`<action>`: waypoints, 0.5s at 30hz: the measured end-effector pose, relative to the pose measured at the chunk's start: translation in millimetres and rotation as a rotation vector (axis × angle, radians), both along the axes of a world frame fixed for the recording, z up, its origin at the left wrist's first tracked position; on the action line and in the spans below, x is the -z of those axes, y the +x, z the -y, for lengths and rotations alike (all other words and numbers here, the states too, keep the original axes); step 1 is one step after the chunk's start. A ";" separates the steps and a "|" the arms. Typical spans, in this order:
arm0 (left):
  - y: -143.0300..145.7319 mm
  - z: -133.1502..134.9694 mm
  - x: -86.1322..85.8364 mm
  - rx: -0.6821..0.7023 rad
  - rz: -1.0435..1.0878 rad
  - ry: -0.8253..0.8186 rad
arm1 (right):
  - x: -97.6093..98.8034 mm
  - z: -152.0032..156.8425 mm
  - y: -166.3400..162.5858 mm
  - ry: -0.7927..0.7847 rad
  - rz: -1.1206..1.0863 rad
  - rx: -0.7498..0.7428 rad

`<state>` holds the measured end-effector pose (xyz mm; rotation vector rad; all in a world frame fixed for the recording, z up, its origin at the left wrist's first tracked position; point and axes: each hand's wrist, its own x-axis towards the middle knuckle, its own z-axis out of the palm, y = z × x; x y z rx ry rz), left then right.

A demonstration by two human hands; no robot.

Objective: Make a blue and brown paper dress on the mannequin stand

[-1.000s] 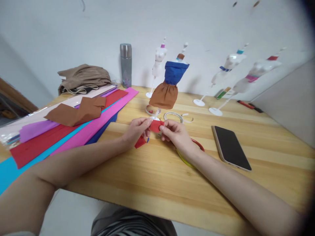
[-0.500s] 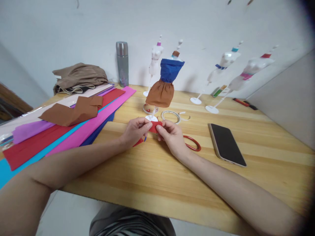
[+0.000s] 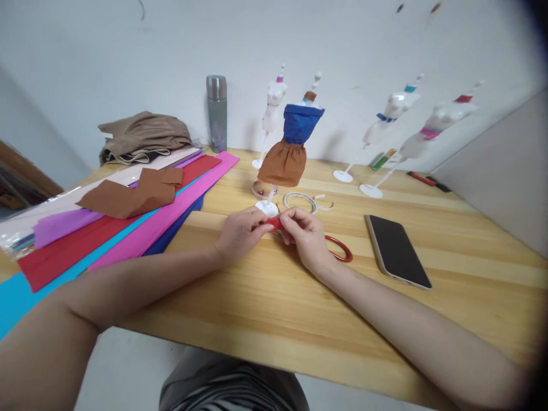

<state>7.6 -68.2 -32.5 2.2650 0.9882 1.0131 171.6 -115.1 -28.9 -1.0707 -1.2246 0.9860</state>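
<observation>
My left hand [image 3: 240, 233] and my right hand [image 3: 305, 233] meet over the middle of the wooden table [image 3: 274, 308], both pinching a small piece of red paper [image 3: 275, 223] between their fingertips. Most of the paper is hidden by the fingers. Just behind the hands stands a small white mannequin [image 3: 291, 142] on a round base [image 3: 266, 208], dressed in a blue top and brown skirt. A red ring [image 3: 340, 249] lies right of my right hand.
Coloured paper sheets [image 3: 128, 222] with a brown piece [image 3: 132, 194] lie at left. A phone [image 3: 397, 250] lies at right. Behind stand a grey flask [image 3: 217, 112], three more white mannequins [image 3: 387, 123], tape rolls [image 3: 299, 201] and a folded tan cloth [image 3: 145, 134].
The hands have drawn closer together and lower to the table, bunching the red paper so that less of it shows; the part that hung below the left hand is hidden now.
</observation>
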 end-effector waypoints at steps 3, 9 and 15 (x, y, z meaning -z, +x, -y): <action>-0.2 0.6 1.6 -0.034 -0.095 0.109 | 0.6 -2.1 0.3 -0.016 -0.043 0.015; -0.8 1.0 0.7 -0.063 -0.107 0.156 | 1.6 -4.9 3.6 -0.009 -0.114 0.069; -2.8 0.2 0.1 -0.008 -0.038 0.111 | 2.6 -5.9 3.0 -0.054 -0.017 0.015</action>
